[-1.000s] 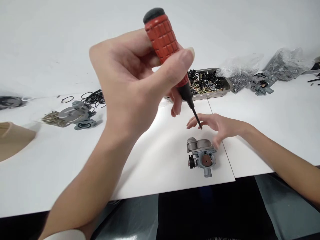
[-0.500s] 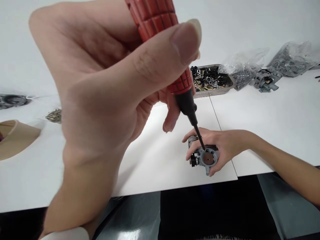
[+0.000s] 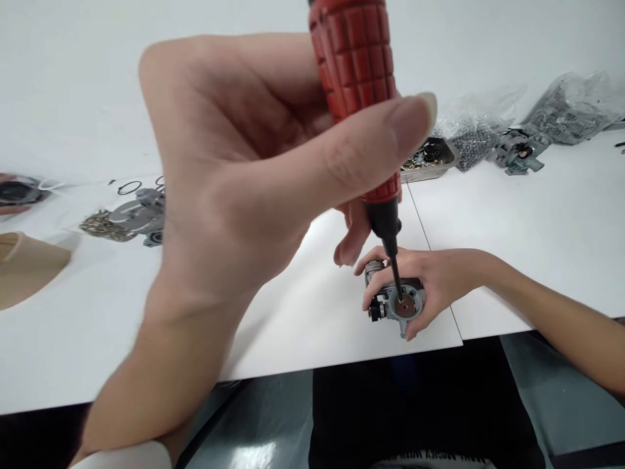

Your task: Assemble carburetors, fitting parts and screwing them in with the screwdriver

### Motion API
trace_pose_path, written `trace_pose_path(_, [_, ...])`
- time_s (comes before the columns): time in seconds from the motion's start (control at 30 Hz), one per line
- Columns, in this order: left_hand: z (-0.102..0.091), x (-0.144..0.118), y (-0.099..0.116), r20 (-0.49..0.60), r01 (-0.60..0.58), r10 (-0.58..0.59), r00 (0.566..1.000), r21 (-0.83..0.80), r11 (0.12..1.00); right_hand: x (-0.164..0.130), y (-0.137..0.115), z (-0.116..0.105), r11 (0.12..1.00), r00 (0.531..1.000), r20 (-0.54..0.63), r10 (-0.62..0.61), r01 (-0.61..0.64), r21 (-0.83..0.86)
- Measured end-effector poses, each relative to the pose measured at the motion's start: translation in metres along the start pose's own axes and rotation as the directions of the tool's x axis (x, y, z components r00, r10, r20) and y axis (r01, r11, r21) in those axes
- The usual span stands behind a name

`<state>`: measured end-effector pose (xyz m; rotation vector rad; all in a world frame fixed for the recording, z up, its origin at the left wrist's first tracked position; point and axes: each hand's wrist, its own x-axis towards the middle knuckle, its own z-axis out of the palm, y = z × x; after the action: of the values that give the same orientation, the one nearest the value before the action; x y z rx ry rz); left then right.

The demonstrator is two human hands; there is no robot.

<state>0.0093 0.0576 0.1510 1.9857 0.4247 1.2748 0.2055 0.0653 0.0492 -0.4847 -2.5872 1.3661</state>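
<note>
Screwdriver (image 3: 364, 98) tip now nearer carburetor (image 3: 398, 305) centre; both hands' fingers still clamped.

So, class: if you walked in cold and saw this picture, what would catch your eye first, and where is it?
The left hand fills the centre, very near the camera, gripping a red-handled screwdriver whose tip points down onto the small grey metal part. The right hand clasps that part on the white table, near its front edge. Behind, at upper right, sits a metal tray of small hardware.
</note>
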Motion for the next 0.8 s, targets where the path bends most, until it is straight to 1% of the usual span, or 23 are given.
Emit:
trace_pose_path(0.03, [-0.001,0.001,-0.004,0.021,-0.002,0.003,1.000,-0.027,1.000,0.000,0.000,0.000,1.000,1.000,-0.003,0.004,-0.004,-0.002])
trace_pose_path(0.13, [0.000,0.001,-0.010,0.026,-0.015,0.017,1.000,-0.069,0.998,0.000,0.000,0.001,1.000,1.000,-0.008,0.016,-0.016,-0.016])
trace_pose_path(0.23, [0.006,-0.003,-0.009,0.043,-0.007,0.008,0.999,-0.040,0.999,0.000,0.000,0.001,0.999,1.000,-0.006,0.012,-0.012,-0.030])
trace_pose_path(0.33, [0.010,-0.006,-0.006,0.039,0.052,-0.052,0.998,0.001,0.999,0.000,0.000,0.000,1.000,1.000,0.002,0.024,-0.024,-0.015])
trace_pose_path(0.4, [0.011,-0.006,-0.006,0.035,0.060,-0.061,0.998,0.022,0.998,0.000,-0.001,-0.001,0.999,0.999,0.005,0.043,-0.043,-0.002])
trace_pose_path(0.53, [0.011,-0.006,-0.005,0.038,0.023,-0.025,0.999,0.053,0.998,0.000,-0.002,-0.001,0.998,0.998,0.017,0.059,-0.060,0.005])
trace_pose_path(0.63, [0.010,-0.006,-0.006,0.036,0.021,-0.023,0.999,0.061,0.998,0.000,-0.002,0.000,0.998,0.998,0.017,0.060,-0.061,0.006])
trace_pose_path(0.8, [0.010,-0.006,-0.008,0.046,0.022,-0.023,0.999,0.026,0.999,0.002,-0.002,-0.001,0.998,0.997,0.023,0.068,-0.068,0.011])
